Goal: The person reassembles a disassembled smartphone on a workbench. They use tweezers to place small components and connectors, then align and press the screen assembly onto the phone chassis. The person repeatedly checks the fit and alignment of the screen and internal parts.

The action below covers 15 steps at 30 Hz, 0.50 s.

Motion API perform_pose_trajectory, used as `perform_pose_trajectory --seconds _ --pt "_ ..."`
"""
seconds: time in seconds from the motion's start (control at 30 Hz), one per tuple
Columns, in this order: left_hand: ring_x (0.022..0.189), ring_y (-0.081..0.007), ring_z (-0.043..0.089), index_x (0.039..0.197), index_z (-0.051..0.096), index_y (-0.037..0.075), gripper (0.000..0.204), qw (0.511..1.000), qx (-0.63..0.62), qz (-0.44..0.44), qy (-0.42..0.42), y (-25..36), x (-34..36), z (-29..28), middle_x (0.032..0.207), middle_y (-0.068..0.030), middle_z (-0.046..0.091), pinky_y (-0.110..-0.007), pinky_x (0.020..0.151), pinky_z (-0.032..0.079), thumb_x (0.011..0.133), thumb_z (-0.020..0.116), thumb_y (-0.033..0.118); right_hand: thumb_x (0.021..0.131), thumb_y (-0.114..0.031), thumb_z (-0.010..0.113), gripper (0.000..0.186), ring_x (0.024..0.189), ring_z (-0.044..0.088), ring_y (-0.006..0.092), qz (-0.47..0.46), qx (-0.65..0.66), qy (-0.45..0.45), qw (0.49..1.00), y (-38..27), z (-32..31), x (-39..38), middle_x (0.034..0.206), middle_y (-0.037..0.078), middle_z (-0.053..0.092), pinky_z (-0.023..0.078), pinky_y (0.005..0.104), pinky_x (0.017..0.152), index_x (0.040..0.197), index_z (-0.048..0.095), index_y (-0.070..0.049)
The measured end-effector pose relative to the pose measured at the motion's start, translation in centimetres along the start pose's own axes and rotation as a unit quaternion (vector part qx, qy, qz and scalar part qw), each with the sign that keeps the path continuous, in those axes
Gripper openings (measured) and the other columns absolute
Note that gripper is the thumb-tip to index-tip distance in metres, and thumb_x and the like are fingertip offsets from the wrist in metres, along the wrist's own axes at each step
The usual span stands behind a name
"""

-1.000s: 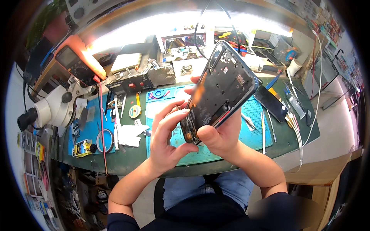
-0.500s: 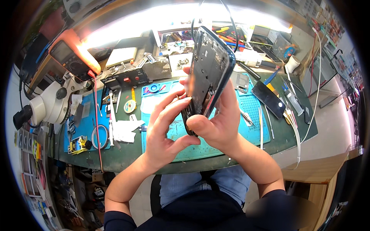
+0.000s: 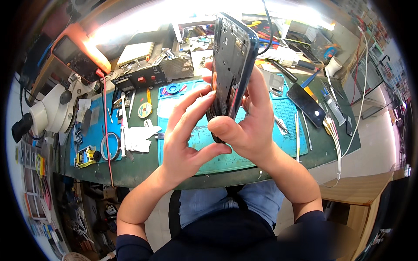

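Note:
A dark smartphone (image 3: 231,61) with its internal frame exposed is held up on edge above the blue-green work mat (image 3: 204,163), tilted away from me. My right hand (image 3: 250,130) wraps round its right side, thumb across the lower end and fingers behind. The fingertips of my left hand (image 3: 185,137) press on the phone's left edge, while the left thumb reaches under its bottom end. Whatever lies between the left fingertips and the frame is too small to make out.
Right of the mat lie a dark phone (image 3: 306,108), a syringe (image 3: 334,111) and a bundle of white cables (image 3: 333,135). On the left stand an orange multimeter (image 3: 74,56), a white microscope (image 3: 48,113) and a black bench unit (image 3: 141,78). A red lead (image 3: 106,130) hangs over the table edge.
The phone and both hands sit slightly higher and further left in the picture, and the view has shifted a little. The grip looks much the same, with the left fingers still at the edge.

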<state>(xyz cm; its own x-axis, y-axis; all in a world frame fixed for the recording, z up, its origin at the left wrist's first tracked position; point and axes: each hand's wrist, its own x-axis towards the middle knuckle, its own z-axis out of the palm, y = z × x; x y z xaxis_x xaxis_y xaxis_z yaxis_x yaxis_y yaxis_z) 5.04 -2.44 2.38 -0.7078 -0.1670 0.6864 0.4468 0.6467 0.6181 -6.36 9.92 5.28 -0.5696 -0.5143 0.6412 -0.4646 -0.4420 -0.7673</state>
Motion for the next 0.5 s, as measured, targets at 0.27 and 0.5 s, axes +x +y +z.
perform_pose_trajectory --seconds 0.27,0.5 --pt "0.140 -0.0351 0.051 0.149 0.055 0.000 0.096 1.000 -0.006 -0.002 -0.003 0.0 0.2 0.2 0.149 -0.0185 0.057 -0.047 0.113 0.042 0.070 0.094 0.039 0.082 -0.065 0.082 0.108 0.120 0.062 0.0195 0.000 -0.017 0.002 1.000 0.1 -0.2 -0.1 0.141 0.017 0.059 0.056 0.0340 0.096 0.153 0.035 0.002" --pt "0.139 -0.0328 0.052 0.150 0.054 0.002 0.095 0.997 -0.060 -0.050 0.002 0.4 0.2 0.3 0.152 -0.0180 0.053 -0.046 0.114 0.043 0.074 0.092 0.043 0.088 -0.046 0.083 0.090 0.116 0.068 0.0245 -0.068 -0.026 0.018 0.997 1.1 -0.5 0.1 0.131 0.015 0.066 0.062 0.0398 0.089 0.154 0.042 -0.001"
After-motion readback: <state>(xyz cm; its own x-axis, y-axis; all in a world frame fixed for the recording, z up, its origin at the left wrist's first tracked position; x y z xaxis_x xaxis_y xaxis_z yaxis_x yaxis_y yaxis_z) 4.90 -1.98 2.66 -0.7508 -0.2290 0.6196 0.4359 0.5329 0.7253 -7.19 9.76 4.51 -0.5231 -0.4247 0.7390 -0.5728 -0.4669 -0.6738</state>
